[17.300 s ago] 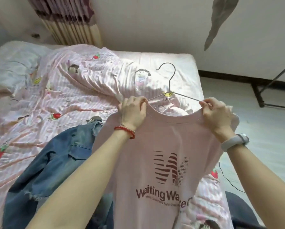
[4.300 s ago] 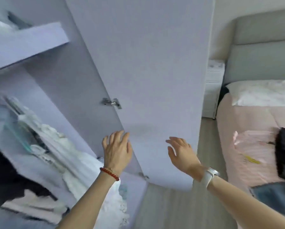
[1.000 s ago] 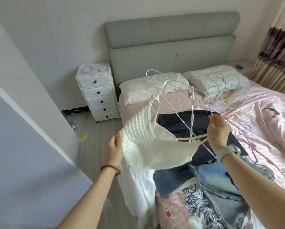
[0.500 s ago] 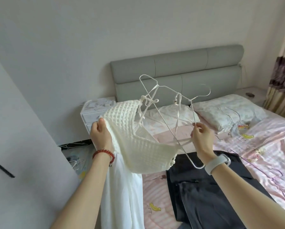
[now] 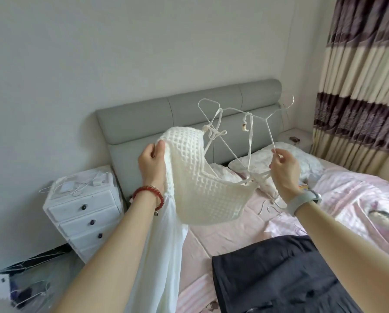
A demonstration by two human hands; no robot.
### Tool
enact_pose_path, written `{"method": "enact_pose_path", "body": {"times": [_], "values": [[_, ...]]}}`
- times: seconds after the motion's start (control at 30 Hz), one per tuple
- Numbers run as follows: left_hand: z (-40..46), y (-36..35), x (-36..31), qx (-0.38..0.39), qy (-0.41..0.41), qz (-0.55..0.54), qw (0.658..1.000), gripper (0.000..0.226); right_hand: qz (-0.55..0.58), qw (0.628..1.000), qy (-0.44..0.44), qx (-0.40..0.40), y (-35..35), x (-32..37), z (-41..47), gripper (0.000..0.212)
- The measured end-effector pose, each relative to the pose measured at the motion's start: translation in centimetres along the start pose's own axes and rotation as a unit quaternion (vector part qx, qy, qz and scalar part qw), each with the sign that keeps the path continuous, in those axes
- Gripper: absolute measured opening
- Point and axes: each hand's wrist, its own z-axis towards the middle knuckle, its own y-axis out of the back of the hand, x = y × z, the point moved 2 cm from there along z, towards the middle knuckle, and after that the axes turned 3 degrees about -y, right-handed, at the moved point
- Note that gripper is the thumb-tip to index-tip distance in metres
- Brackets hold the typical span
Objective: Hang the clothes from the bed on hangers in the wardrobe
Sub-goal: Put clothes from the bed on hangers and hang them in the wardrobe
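Above the pink striped bed (image 5: pixel 358 199), the left hand (image 5: pixel 151 164) grips the edge of a cream waffle-knit top (image 5: pixel 202 177), whose smooth white skirt hangs below. The right hand (image 5: pixel 284 168) pinches a thin white wire hanger (image 5: pixel 268 123), the top's straps looped over its bar. A dark folded garment (image 5: pixel 279 274) lies on the bed, near a white drawer chest (image 5: pixel 85 211).

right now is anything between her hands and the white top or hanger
Nothing visible: the left hand already grips the white knit top, and the right hand pinches the white wire hanger.
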Motion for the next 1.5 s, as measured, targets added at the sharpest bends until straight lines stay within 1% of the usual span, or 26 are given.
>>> {"method": "enact_pose_path", "body": {"times": [0.23,0.33,0.4,0.47,0.53,0.6,0.63,0.67,0.7,0.77,0.83,0.93,0.97,1.0,1.03,1.17,1.23,1.3,1.37,1.43,1.5], "values": [[0.8,-15.9,5.4,0.097,0.057,-0.057,0.992,0.045,-0.081,0.993,0.013,-0.089,3.1,-5.0,9.6,0.028],[1.2,-23.0,7.6,0.134,0.062,-0.046,0.988,0.044,-0.116,0.987,0.007,-0.109,4.1,-8.4,13.7,0.029],[1.3,-26.9,9.7,0.174,0.047,-0.002,0.984,0.045,-0.131,0.985,-0.012,-0.115,4.3,-11.5,16.3,0.029],[1.1,-29.8,13.0,0.216,0.035,0.076,0.973,0.045,-0.156,0.981,-0.032,-0.109,3.9,-15.1,18.1,0.028],[0.1,-31.4,17.3,0.253,0.032,0.156,0.954,0.045,-0.188,0.976,-0.050,-0.099,3.2,-19.3,19.1,0.029],[-1.1,-32.3,22.2,0.276,0.053,0.233,0.931,0.034,-0.216,0.969,-0.083,-0.082,2.1,-24.0,19.8,0.031],[-1.7,-32.5,24.7,0.282,0.076,0.280,0.914,0.024,-0.231,0.965,-0.100,-0.070,1.5,-26.4,20.0,0.031],[-2.5,-32.6,27.2,0.291,0.095,0.333,0.892,0.021,-0.249,0.960,-0.118,-0.057,0.9,-28.8,20.2,0.031],[-3.4,-32.5,29.8,0.315,0.108,0.384,0.861,0.026,-0.266,0.954,-0.132,-0.043,0.3,-31.0,20.3,0.032],[-6.1,-32.3,34.8,0.397,0.115,0.448,0.793,0.042,-0.291,0.945,-0.151,-0.012,-0.8,-35.3,20.3,0.034],[-9.8,-31.5,39.3,0.475,0.111,0.471,0.735,0.053,-0.302,0.939,-0.165,0.018,-1.6,-39.2,19.8,0.034],[-15.4,-29.7,45.0,0.571,0.115,0.515,0.629,0.061,-0.334,0.926,-0.158,0.081,-2.4,-44.9,19.1,0.036],[-16.8,-29.0,46.5,0.591,0.113,0.524,0.603,0.062,-0.347,0.919,-0.155,0.106,-2.5,-46.6,19.0,0.037],[-18.0,-28.4,47.7,0.604,0.111,0.526,0.588,0.062,-0.360,0.911,-0.158,0.127,-2.5,-48.1,18.9,0.038],[-19.0,-28.0,48.7,0.610,0.112,0.525,0.583,0.062,-0.373,0.901,-0.167,0.143,-2.4,-49.4,18.9,0.039],[-20.7,-27.2,50.8,0.614,0.104,0.525,0.581,0.062,-0.433,0.857,-0.215,0.180,-1.7,-52.9,18.6,0.045],[-20.4,-27.4,50.8,0.613,0.094,0.522,0.586,0.061,-0.437,0.848,-0.229,0.195,-1.6,-53.6,18.2,0.046],[-19.5,-27.7,50.0,0.606,0.055,0.523,0.597,0.058,-0.429,0.850,-0.227,0.205,-1.6,-53.5,17.6,0.049],[-18.4,-27.7,48.8,0.594,0.024,0.526,0.608,0.054,-0.418,0.862,-0.208,0.199,-1.9,-52.4,17.0,0.049],[-17.1,-27.4,47.1,0.575,0.017,0.536,0.618,0.053,-0.403,0.882,-0.162,0.181,-2.3,-50.1,16.2,0.046],[-15.5,-26.9,44.9,0.539,-0.010,0.549,0.639,0.052,-0.377,0.905,-0.103,0.165,-3.1,-47.1,14.9,0.044]]}}
